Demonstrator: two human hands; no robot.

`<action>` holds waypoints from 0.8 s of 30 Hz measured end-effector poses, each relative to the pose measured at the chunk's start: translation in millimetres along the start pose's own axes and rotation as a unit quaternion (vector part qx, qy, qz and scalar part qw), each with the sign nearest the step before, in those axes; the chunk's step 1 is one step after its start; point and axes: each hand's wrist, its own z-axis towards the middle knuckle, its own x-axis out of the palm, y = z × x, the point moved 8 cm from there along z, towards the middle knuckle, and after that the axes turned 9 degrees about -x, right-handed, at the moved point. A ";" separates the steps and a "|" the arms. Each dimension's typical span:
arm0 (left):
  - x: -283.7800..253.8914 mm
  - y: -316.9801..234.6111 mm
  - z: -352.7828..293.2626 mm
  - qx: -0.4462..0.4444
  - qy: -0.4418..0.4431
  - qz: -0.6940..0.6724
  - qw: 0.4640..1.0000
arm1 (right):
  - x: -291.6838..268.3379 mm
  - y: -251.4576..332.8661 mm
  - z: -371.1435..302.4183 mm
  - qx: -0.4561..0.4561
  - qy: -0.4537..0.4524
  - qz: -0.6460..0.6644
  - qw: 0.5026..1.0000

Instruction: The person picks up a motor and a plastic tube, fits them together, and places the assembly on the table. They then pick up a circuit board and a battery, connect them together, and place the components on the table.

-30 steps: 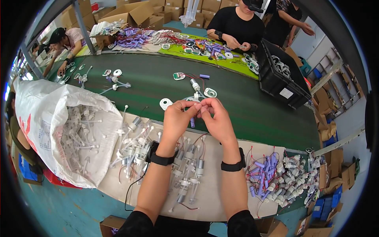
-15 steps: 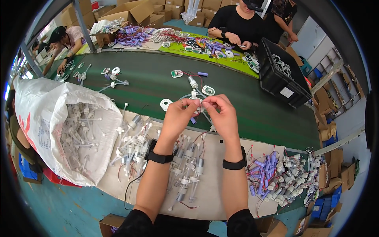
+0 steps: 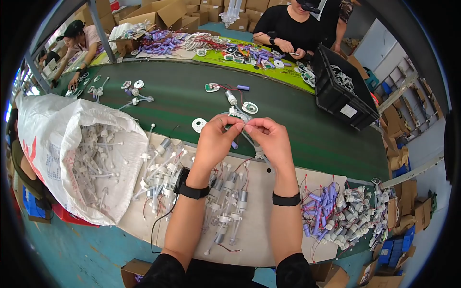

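Observation:
My left hand and my right hand meet above the green belt, thumbs and forefingers pinched fingertip to fingertip. Whatever they pinch is too small and covered to make out. Just behind the fingertips lies a white round part with a green circuit board, partly hidden by the fingers, and a clear tube curves around it. Farther back are a small motor, a white oval housing, a purple battery cell and another circuit-board housing. A white disc with holes sits left of my left hand.
Pump-and-tube assemblies lie on the beige sheet between my forearms. At left gapes a white woven sack of tubed parts. Purple cells and motors are heaped right. Across the belt, a person works near a black crate.
The parts on the belt have shifted slightly to the left. My hands stay pinched together, with the fingertips slightly closer. At far left, another person's head has lifted a little.

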 end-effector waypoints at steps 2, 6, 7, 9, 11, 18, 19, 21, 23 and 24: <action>-0.1 -1.0 -0.2 0.006 0.002 -0.009 1.000 | -1.7 5.2 0.0 -0.046 -0.010 -0.044 0.998; 4.5 1.0 0.8 -0.041 0.030 -0.059 0.997 | -0.4 11.0 1.2 -0.108 -0.030 -0.103 0.988; 6.3 2.3 0.9 -0.065 0.040 -0.115 0.990 | -1.8 13.2 1.2 -0.124 -0.038 -0.124 0.984; 4.4 0.7 -0.3 -0.076 0.032 -0.143 0.986 | -2.7 15.4 1.1 -0.139 -0.046 -0.144 0.979; 2.6 3.4 0.6 -0.087 0.024 -0.171 0.981 | -4.5 14.5 0.9 -0.135 -0.059 -0.145 0.978; 4.0 13.5 1.6 -0.134 0.031 -0.212 0.967 | 9.5 23.4 -3.7 -0.168 -0.062 -0.183 0.967; 4.1 13.9 1.9 -0.132 0.031 -0.218 0.967 | 9.2 25.6 -4.7 -0.180 -0.072 -0.212 0.958; 4.5 14.8 2.0 -0.132 0.034 -0.218 0.966 | 8.1 28.1 -5.8 -0.192 -0.083 -0.241 0.948; 5.2 15.0 1.9 -0.132 0.036 -0.218 0.966 | 8.9 29.2 -5.5 -0.198 -0.072 -0.237 0.948; 6.6 14.6 1.7 -0.132 0.036 -0.226 0.965 | 8.0 29.0 -5.3 -0.198 -0.072 -0.237 0.948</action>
